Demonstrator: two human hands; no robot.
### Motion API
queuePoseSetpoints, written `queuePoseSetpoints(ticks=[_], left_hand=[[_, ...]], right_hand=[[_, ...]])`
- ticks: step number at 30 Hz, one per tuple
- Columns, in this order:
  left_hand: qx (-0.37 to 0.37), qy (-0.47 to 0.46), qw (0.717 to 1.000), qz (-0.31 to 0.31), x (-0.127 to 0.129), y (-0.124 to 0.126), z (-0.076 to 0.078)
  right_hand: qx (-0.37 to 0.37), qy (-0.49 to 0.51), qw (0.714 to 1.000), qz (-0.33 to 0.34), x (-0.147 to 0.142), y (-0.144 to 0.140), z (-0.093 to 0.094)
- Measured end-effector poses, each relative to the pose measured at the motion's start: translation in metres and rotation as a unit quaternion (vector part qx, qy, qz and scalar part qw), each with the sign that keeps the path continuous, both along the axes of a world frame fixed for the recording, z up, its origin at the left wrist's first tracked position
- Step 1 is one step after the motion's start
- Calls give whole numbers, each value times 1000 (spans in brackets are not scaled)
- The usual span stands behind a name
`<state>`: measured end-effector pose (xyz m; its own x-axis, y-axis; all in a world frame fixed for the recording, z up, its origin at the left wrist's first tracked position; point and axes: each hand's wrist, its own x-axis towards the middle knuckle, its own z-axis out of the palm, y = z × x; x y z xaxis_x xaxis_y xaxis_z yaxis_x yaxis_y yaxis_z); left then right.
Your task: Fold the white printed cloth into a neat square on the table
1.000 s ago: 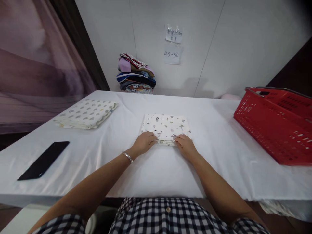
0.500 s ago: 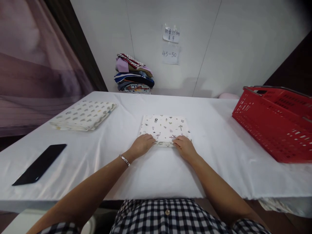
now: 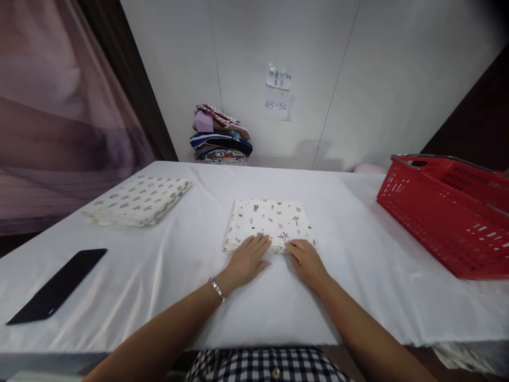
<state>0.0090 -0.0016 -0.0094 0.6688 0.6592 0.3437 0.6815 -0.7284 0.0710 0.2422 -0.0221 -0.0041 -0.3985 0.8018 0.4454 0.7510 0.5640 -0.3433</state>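
A white folded cloth (image 3: 267,218) with small printed plants and animals lies in the middle of the table, its layered near edge facing me. My left hand (image 3: 247,260) rests flat on the near edge, fingers stretched out and thumb apart. At the near right part of that edge, my right hand (image 3: 307,260) is closed, its thumb and fingers pinching the cloth. The two hands are a short gap apart.
A second folded cloth (image 3: 145,199) with grey shapes lies at the left, with a black flat phone-like slab (image 3: 58,286) nearer me. A red plastic basket (image 3: 433,217) stands at the right. Stacked textiles (image 3: 222,138) sit behind the white-covered table (image 3: 345,212).
My left hand has let go of the cloth's edge, shifted right and flattened on top. My right hand keeps its pinch. The whole scene sits lower in view.
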Motion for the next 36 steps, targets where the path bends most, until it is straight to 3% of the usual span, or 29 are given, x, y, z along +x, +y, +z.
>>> queuePoseSetpoints(ticks=[4, 10, 15, 20, 25, 29, 32, 36], left_hand=[[10, -2, 1000, -4, -7, -3, -4], [21, -4, 1000, -5, -7, -2, -5], [9, -35, 999, -9, -10, 1, 4], [26, -86, 992, 86, -22, 21, 14], [46, -50, 985, 160, -32, 24, -2], [37, -41, 985, 164, -30, 18, -6], [21, -32, 984, 174, -29, 14, -5], [-43, -26, 980, 193, -30, 12, 8]], right_hand=[[-9, 20, 1000, 5, 1, -9, 6], [7, -39, 999, -18, -14, 18, 31], [-49, -150, 987, 5, -21, 20, 9], [-71, -162, 984, -6, -20, 10, -3], [-157, -141, 977, 17, -13, 21, 21], [-149, -110, 980, -68, 0, 59, 34], [-170, -127, 969, -130, 10, 85, 21], [-209, -146, 953, -162, 18, 95, -4]])
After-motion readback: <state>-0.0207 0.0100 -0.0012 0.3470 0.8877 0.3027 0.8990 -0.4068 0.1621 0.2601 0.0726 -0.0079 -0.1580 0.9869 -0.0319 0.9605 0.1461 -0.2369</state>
